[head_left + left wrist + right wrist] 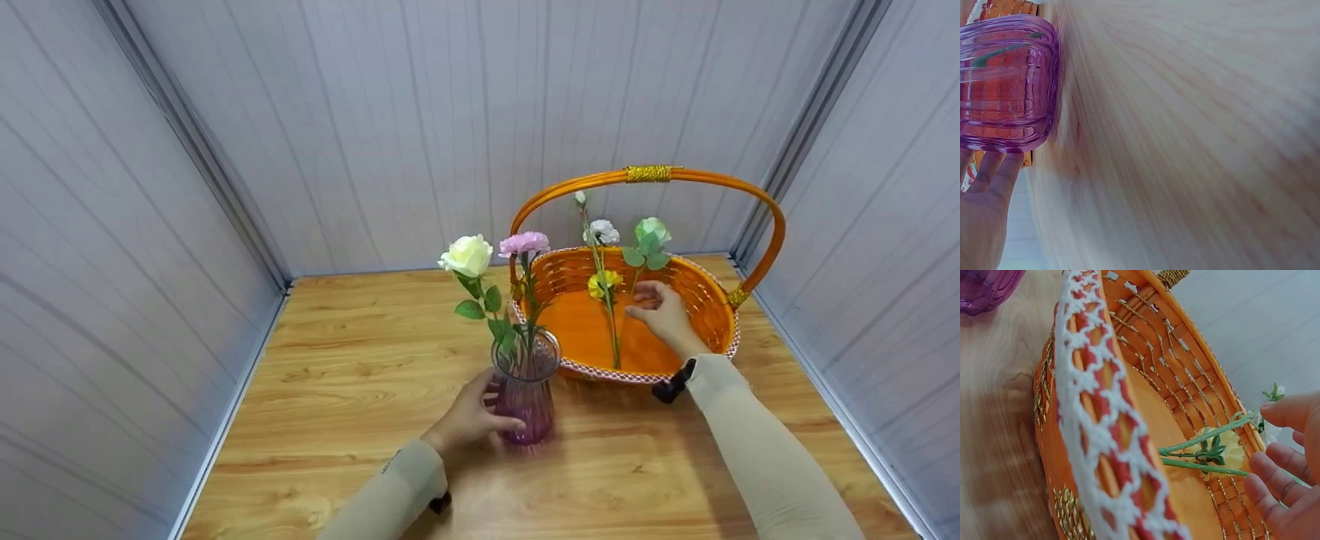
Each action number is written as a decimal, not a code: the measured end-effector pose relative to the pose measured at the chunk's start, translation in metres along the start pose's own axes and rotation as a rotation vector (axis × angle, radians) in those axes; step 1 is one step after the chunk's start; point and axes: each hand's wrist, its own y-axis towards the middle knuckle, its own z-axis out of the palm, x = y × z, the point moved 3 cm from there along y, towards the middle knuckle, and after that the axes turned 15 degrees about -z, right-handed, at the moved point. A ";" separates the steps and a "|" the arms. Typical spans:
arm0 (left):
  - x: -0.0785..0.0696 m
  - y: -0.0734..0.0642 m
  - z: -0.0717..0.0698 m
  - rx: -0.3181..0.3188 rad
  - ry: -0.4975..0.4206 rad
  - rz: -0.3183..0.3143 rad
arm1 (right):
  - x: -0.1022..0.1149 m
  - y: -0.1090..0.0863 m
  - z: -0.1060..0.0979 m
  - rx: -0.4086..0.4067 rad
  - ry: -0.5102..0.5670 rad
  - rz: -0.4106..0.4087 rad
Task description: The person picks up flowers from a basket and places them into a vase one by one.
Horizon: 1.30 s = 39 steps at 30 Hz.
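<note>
My left hand (466, 416) holds the ribbed glass vase (526, 409) low on its side, thumb in front and fingers behind. The vase stands upright on the table, clear at the neck and purple below. A cream rose (466, 256) and a pink carnation (524, 242) rise from it. Over the orange basket (634, 375), my right hand (666, 313) has thumb and fingers apart, close to green stems (1207, 468). Inside lean a yellow carnation (604, 283), a white carnation (602, 232), a stem with a white bud (580, 197) and a pale green rose (652, 227).
The basket's tall arched handle (777, 225) stands up over the flowers and the right hand. Red-and-white braid (1095, 405) trims the basket rim. Grey panel walls (420, 135) enclose the wooden table (360, 360) at the back and both sides.
</note>
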 end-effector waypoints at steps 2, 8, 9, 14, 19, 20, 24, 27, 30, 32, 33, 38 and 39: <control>-0.001 0.000 0.000 -0.001 0.005 0.002 | -0.003 0.001 0.002 -0.001 -0.004 0.008; 0.000 -0.001 0.000 -0.006 0.015 -0.002 | -0.013 0.002 0.007 0.023 -0.019 0.050; 0.001 0.000 0.000 -0.006 0.016 -0.004 | -0.015 0.002 0.008 0.030 -0.023 0.055; 0.002 0.000 0.001 -0.003 0.007 -0.014 | -0.021 0.000 0.010 0.057 -0.039 0.073; 0.002 -0.001 0.001 0.000 0.003 -0.013 | -0.027 0.000 0.012 0.081 -0.036 0.102; 0.002 -0.001 0.000 0.002 -0.002 -0.012 | -0.027 0.000 0.012 0.086 -0.033 0.110; 0.001 0.000 0.001 0.009 -0.020 -0.004 | -0.029 -0.001 0.015 0.114 -0.008 0.136; 0.001 0.000 0.001 0.004 -0.021 -0.002 | -0.029 -0.002 0.017 0.148 0.023 0.151; 0.001 0.000 0.001 0.003 -0.020 -0.003 | -0.030 -0.003 0.020 0.185 0.043 0.163; 0.002 0.001 0.001 0.003 -0.013 -0.005 | -0.030 -0.004 0.021 0.205 0.038 0.162; 0.002 0.001 0.000 0.003 -0.010 -0.004 | -0.031 -0.004 0.021 0.211 0.033 0.161; 0.003 0.001 0.000 0.005 0.009 -0.005 | -0.030 -0.004 0.024 0.248 0.031 0.168; 0.003 0.001 0.000 0.004 0.010 -0.006 | -0.030 -0.004 0.024 0.252 0.035 0.171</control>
